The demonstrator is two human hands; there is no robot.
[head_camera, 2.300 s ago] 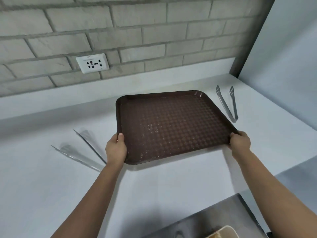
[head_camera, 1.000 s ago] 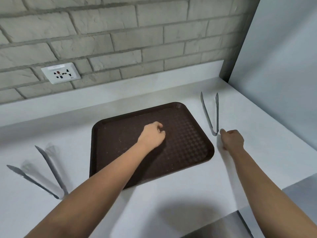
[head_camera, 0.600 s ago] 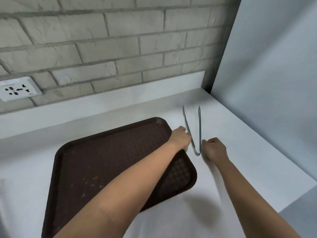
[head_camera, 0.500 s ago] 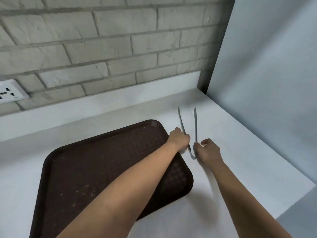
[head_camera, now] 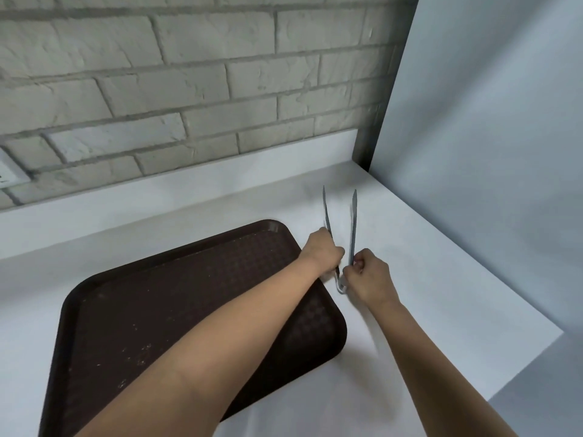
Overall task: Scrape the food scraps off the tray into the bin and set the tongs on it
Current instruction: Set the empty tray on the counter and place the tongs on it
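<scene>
Both my hands, left [head_camera: 325,252] and right [head_camera: 367,272], pinch the tongs [head_camera: 352,225] (long axis pointing toward the counter's back edge) just right of the tray [head_camera: 104,310].

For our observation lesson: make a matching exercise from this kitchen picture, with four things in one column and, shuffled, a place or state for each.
Things:
1. tray
2. tongs
3. left hand
4. socket

States:
A. on the brick wall, at the left edge
B. flat on the counter, dotted with crumbs
C. grips the tongs' left arm
D. held by both hands, tips pointing away

Pairs: 1-B, 2-D, 3-C, 4-A
</scene>
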